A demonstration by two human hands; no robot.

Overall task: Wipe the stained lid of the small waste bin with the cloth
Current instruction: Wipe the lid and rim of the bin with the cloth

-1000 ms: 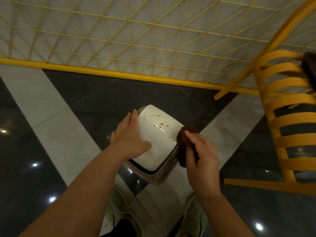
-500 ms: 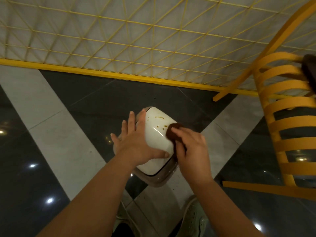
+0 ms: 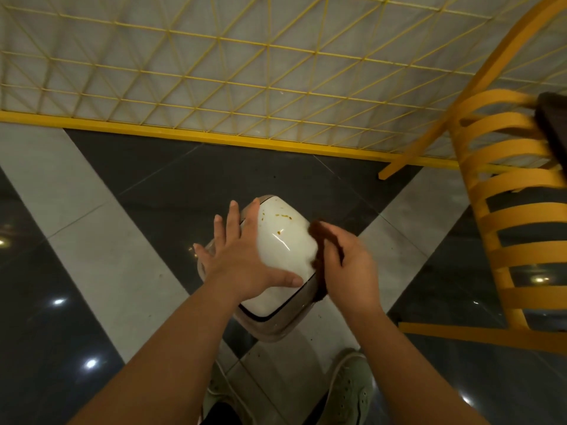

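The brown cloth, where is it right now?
In the head view the brown cloth is just right of centre, held in the right hand against the right edge of the white bin lid, while the left hand rests on the lid's other side.

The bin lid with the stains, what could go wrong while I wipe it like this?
1. The cloth sits at the lid's right edge, while the stains lie further up; short strokes might miss them.
2. The bin seems tilted, steadied only by the flat left hand; a hard push from the right hand could slide or tip it on the glossy floor.
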